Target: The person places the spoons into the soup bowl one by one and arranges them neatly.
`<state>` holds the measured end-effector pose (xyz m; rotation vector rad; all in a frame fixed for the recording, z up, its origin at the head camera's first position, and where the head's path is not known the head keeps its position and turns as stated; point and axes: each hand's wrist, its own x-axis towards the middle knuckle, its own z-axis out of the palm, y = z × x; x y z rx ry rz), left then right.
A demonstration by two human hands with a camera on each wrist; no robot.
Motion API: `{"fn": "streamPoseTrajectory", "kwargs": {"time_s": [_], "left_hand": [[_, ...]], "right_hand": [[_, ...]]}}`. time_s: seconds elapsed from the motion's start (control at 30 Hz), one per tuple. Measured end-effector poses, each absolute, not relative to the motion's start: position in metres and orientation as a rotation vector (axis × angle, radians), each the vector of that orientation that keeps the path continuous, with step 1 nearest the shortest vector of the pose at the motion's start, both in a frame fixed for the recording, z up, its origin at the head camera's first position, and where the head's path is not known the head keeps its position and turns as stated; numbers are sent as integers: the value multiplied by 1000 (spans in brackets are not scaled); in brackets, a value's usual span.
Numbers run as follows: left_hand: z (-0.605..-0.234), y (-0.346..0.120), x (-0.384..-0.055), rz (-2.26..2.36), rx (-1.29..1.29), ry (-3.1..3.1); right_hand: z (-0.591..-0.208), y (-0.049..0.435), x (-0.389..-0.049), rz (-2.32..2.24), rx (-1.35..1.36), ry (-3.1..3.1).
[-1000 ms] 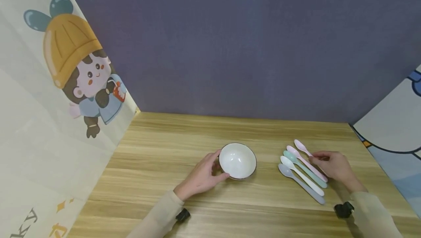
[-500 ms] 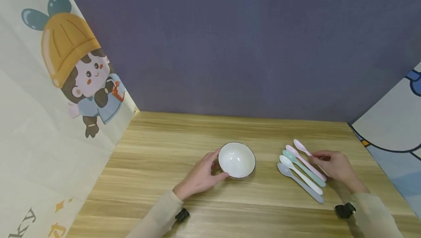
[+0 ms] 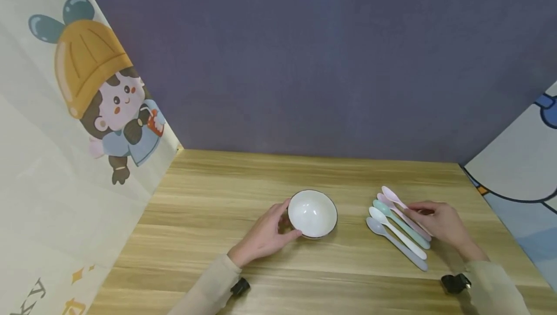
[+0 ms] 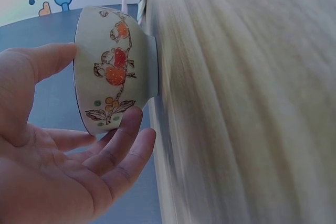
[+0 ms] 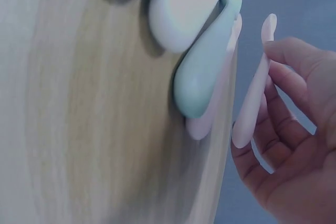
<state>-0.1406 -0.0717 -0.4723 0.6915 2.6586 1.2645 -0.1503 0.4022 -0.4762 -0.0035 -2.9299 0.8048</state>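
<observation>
My left hand (image 3: 267, 233) holds a white bowl (image 3: 312, 213) by its near left side, thumb at the rim. In the left wrist view the bowl (image 4: 107, 72) stands upright on its foot, with red and orange birds and leaves painted outside. My right hand (image 3: 441, 223) pinches a pale pink spoon (image 3: 393, 196). The right wrist view shows this spoon (image 5: 252, 103) raised off the table, thumb near its neck and fingers behind the handle. Just left of it lie a second pink spoon (image 3: 415, 226), a mint green spoon (image 3: 406, 226), a white spoon (image 3: 402, 237) and a grey spoon (image 3: 398, 245).
The wood-grain table (image 3: 217, 199) meets a dark blue-grey back panel (image 3: 304, 64). A white panel with a cartoon figure (image 3: 126, 102) closes the left side, and another printed panel (image 3: 513, 160) the right. Bare wood shows between the bowl and the spoons.
The pinched pink spoon has shifted left with my right hand and now overlaps the second pink spoon in the head view. My left hand and the bowl stay put.
</observation>
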Motion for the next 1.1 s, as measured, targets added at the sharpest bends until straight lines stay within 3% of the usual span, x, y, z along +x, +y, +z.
{"fn": "streamPoseTrajectory", "kwargs": {"time_s": [1.1], "left_hand": [[-471, -73, -140, 1263, 693, 2648]], "right_hand": [[-462, 369, -143, 909, 235, -2878]]}}
